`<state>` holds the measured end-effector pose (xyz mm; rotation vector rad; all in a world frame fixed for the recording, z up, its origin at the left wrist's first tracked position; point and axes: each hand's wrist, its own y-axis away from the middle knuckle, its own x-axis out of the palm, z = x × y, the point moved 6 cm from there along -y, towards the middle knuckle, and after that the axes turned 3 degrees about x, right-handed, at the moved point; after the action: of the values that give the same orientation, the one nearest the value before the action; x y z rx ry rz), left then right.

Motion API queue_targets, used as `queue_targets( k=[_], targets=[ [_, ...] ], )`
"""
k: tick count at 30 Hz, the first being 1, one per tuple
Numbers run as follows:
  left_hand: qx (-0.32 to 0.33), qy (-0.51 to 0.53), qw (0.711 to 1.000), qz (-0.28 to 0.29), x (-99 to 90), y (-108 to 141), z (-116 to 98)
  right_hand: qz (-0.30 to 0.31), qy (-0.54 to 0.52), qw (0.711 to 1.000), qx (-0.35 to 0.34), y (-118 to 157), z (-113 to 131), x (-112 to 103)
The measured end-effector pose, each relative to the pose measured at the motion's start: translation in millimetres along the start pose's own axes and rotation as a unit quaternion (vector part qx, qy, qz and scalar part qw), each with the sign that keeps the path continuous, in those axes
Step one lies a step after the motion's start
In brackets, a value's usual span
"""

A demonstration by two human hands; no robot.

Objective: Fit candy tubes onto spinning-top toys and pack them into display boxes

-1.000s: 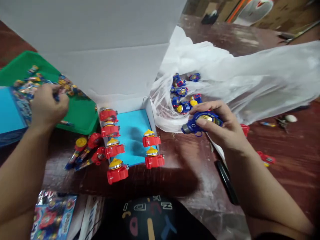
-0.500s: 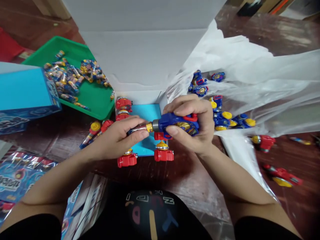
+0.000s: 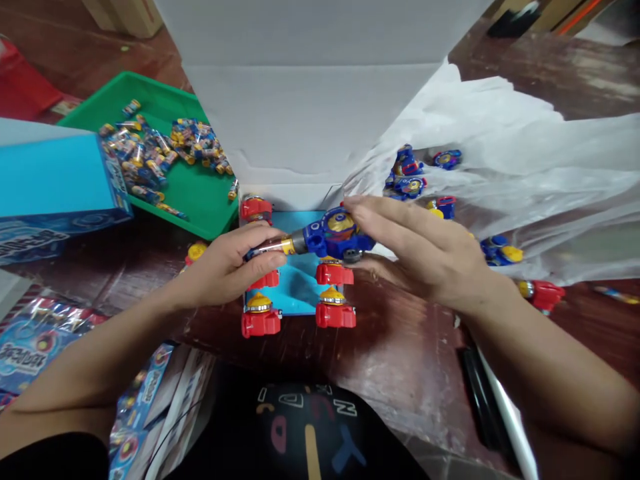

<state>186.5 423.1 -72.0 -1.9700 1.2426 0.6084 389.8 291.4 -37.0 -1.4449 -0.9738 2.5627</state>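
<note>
My left hand [image 3: 237,260] pinches a small clear tube with a yellow end [image 3: 270,248]. The tube's right end joins the grey collar of a blue toy top launcher [image 3: 337,233], which has a gold and red disc on its face. My right hand [image 3: 415,247] is around the launcher's right end, fingers along the upper edge and thumb below. Under both hands is an open box with a white raised lid [image 3: 310,120] and a bright blue bottom [image 3: 297,293]. Red toy launchers with yellow tops [image 3: 336,308] stand along its left and right sides, some partly hidden by my hands.
A green tray [image 3: 195,200] at left holds many small tubes. Beside it lies a blue printed box [image 3: 50,173]. Blue toys [image 3: 407,187] rest on white plastic sheeting [image 3: 500,147] at right, with a red toy [image 3: 545,295] near its edge. Printed packs [image 3: 35,347] lie lower left.
The launcher has turned, so its gold and red disc now faces up. My right hand has shifted right and loosened, with fingers straighter. My left hand still pinches the tube.
</note>
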Motion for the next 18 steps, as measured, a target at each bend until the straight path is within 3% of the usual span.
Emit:
queue_targets(
  k=[3,5,6,8,10,12,13,15,18],
  targets=[
    [0.041,-0.101,0.992,-0.059,-0.9,1.5,0.3,-0.006,-0.05,0.988,0.148,0.3,-11.6,-0.6],
    [0.04,-0.106,0.992,-0.064,-1.0,1.8,4.3,0.0,-0.12,0.971,0.207,1.4,-17.7,1.5],
    [0.015,-0.069,0.996,-0.046,-1.1,1.1,9.3,0.009,-0.14,0.971,0.195,-0.2,-17.6,1.3],
    [-0.067,0.063,0.996,0.008,-1.3,-0.6,20.7,0.034,-0.108,0.988,0.108,-6.9,-12.1,-3.0],
    [-0.131,0.192,0.971,0.062,-0.7,-2.7,25.8,0.044,-0.022,0.999,-0.004,-14.3,-3.5,-9.6],
    [-0.147,0.233,0.957,0.092,-1.8,-7.4,26.8,0.019,0.038,0.997,-0.067,-21.8,0.9,-17.4],
    [-0.139,0.203,0.966,0.082,-4.6,-10.8,28.7,-0.001,0.049,0.997,-0.064,-25.8,-1.1,-20.8],
    [-0.105,0.072,0.992,0.02,-13.2,-17.3,36.2,-0.03,0.063,0.998,0.007,-32.5,-15.5,-21.8],
    [-0.044,-0.133,0.988,-0.061,-16.6,-18.9,53.2,-0.013,0.095,0.987,0.131,-33.7,-48.3,0.9]
  ],
)
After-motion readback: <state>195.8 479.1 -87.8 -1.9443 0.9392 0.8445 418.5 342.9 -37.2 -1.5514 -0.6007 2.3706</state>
